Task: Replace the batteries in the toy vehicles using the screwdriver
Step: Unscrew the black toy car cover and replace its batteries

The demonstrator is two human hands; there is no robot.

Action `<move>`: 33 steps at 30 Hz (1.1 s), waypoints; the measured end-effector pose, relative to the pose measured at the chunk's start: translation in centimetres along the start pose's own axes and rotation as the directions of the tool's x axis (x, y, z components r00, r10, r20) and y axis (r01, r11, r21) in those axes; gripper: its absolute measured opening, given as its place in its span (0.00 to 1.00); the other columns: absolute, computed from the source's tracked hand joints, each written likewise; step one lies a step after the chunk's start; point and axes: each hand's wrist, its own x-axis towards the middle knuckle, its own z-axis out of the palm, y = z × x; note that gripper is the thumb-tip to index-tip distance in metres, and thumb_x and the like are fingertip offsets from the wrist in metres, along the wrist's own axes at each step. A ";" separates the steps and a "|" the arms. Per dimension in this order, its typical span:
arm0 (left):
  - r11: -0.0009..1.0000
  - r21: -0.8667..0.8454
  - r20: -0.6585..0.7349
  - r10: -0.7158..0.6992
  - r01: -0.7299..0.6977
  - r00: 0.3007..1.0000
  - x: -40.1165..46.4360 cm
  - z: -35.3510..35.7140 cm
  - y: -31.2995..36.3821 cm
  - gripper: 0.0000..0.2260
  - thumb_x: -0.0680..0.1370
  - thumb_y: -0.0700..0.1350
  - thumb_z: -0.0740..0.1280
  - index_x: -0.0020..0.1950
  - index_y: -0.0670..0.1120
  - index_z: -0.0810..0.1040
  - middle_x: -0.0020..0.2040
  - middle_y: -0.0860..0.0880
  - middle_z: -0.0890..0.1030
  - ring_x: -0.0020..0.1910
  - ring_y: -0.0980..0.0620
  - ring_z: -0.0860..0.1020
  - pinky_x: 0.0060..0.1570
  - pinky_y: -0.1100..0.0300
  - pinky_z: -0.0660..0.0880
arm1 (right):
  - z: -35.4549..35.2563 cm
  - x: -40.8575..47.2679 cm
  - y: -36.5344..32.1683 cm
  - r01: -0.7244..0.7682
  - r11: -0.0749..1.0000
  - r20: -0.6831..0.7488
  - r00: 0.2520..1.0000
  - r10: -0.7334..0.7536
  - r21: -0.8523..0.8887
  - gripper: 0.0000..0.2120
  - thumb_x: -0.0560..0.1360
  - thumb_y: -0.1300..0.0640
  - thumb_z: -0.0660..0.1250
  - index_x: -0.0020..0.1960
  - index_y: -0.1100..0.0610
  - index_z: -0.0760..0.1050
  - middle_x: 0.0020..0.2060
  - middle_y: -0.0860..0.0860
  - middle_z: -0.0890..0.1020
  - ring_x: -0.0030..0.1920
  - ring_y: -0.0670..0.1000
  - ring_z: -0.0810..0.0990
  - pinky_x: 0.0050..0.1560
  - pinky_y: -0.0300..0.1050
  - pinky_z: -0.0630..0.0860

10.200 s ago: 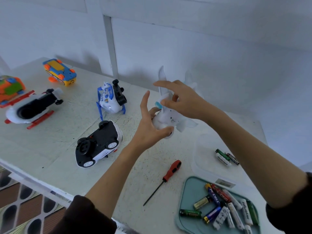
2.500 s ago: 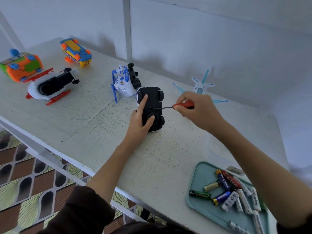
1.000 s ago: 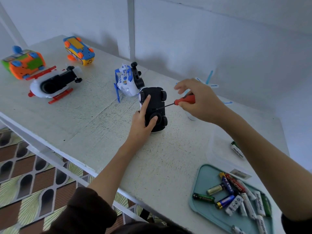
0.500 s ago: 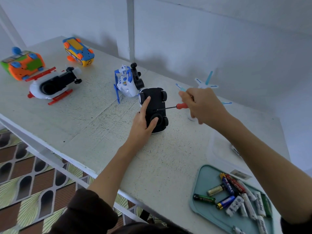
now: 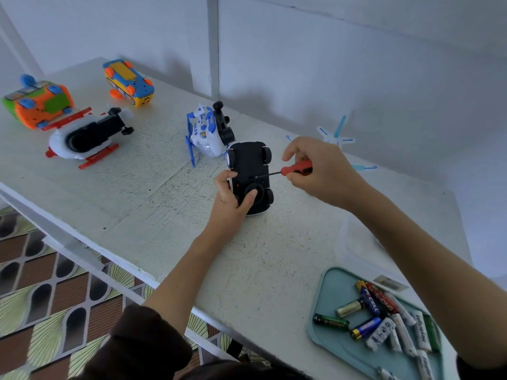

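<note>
A black and white toy car [image 5: 251, 165] lies upside down mid-table, its black underside up. My left hand [image 5: 231, 200] grips its near end, thumb on the round part of the underside. My right hand [image 5: 315, 171] grips the red-handled screwdriver [image 5: 292, 170]; its thin shaft points left with the tip on the car's underside. A teal tray [image 5: 333, 290] at the lower right holds several loose batteries [image 5: 375, 319].
A blue and white toy [image 5: 207, 131] lies right behind the car. Further left are a white and red helicopter [image 5: 87, 135], an orange and green vehicle [image 5: 38, 101] and a blue and yellow one [image 5: 127, 82]. A white plane [image 5: 336, 135] sits behind my right hand. The table edge runs diagonally at the left.
Over the last second my left index finger has curled down from pointing along the car to gripping it. My right hand shifted its hold on the screwdriver handle, the tip staying on the underside.
</note>
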 end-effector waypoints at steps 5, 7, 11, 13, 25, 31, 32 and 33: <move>1.000 0.002 -0.008 -0.003 0.003 1.000 0.0 0.0 0.1 0.18 0.79 0.41 0.64 0.57 0.53 0.54 0.55 0.45 0.75 0.50 0.45 0.79 0.50 0.53 0.78 | 0.2 -0.1 0.2 -0.154 0.988 0.072 0.985 0.155 -0.010 0.12 0.77 0.47 0.61 0.51 0.57 0.72 0.31 0.50 0.78 0.23 0.47 0.77 0.32 0.41 0.78; 1.000 0.005 -0.009 -0.003 0.003 1.000 0.0 0.0 0.0 0.18 0.79 0.41 0.64 0.58 0.53 0.54 0.54 0.45 0.75 0.50 0.46 0.79 0.50 0.55 0.78 | 0.6 -0.1 0.5 -0.126 0.989 0.015 0.992 0.127 -0.073 0.11 0.78 0.52 0.60 0.50 0.59 0.74 0.29 0.48 0.76 0.25 0.50 0.78 0.32 0.40 0.78; 1.000 -0.028 -0.003 -0.013 0.013 1.000 0.2 0.0 -0.3 0.19 0.79 0.41 0.64 0.58 0.55 0.55 0.54 0.45 0.75 0.49 0.47 0.79 0.49 0.58 0.77 | 0.5 -0.3 1.0 -0.067 0.997 -0.013 0.998 0.067 0.043 0.10 0.72 0.62 0.68 0.53 0.59 0.73 0.32 0.50 0.75 0.32 0.48 0.74 0.36 0.30 0.70; 0.999 -0.036 0.002 -0.021 0.021 1.000 0.2 0.0 -0.3 0.20 0.79 0.41 0.64 0.60 0.54 0.54 0.53 0.46 0.75 0.48 0.50 0.79 0.48 0.62 0.76 | 0.5 -0.3 1.2 -0.124 0.988 0.025 0.992 0.122 0.092 0.14 0.74 0.57 0.68 0.57 0.57 0.70 0.37 0.52 0.77 0.31 0.48 0.77 0.36 0.36 0.76; 0.998 -0.042 -0.001 -0.037 0.037 0.999 0.0 0.0 0.0 0.22 0.79 0.40 0.64 0.62 0.54 0.52 0.52 0.48 0.75 0.48 0.52 0.78 0.49 0.63 0.75 | 1.1 -0.5 1.6 -0.131 0.989 0.054 0.990 0.128 0.069 0.10 0.76 0.53 0.65 0.53 0.57 0.72 0.34 0.50 0.77 0.27 0.46 0.78 0.33 0.38 0.78; 0.997 -0.033 -0.008 -0.064 0.064 0.998 0.1 0.0 0.0 0.23 0.79 0.41 0.64 0.63 0.55 0.52 0.50 0.51 0.75 0.46 0.55 0.78 0.47 0.64 0.74 | 1.0 -0.3 2.0 -0.052 0.999 -0.018 0.998 0.052 0.015 0.07 0.73 0.62 0.68 0.51 0.59 0.75 0.32 0.48 0.75 0.32 0.45 0.74 0.36 0.27 0.70; 0.997 -0.033 -0.007 -0.067 0.067 0.998 0.1 0.0 0.0 0.23 0.79 0.42 0.64 0.63 0.55 0.52 0.50 0.51 0.75 0.46 0.54 0.78 0.48 0.63 0.75 | 1.0 -0.3 2.0 -0.030 1.000 -0.006 1.000 0.030 0.002 0.10 0.71 0.65 0.69 0.51 0.59 0.75 0.35 0.49 0.75 0.34 0.46 0.74 0.38 0.27 0.69; 0.997 -0.032 -0.006 -0.069 0.068 0.998 0.1 0.0 0.0 0.23 0.79 0.42 0.64 0.63 0.56 0.52 0.50 0.51 0.75 0.47 0.52 0.78 0.49 0.60 0.75 | 1.0 -0.3 2.0 -0.018 1.000 0.015 1.000 0.018 -0.006 0.13 0.69 0.66 0.70 0.53 0.59 0.75 0.38 0.50 0.75 0.36 0.47 0.74 0.39 0.28 0.70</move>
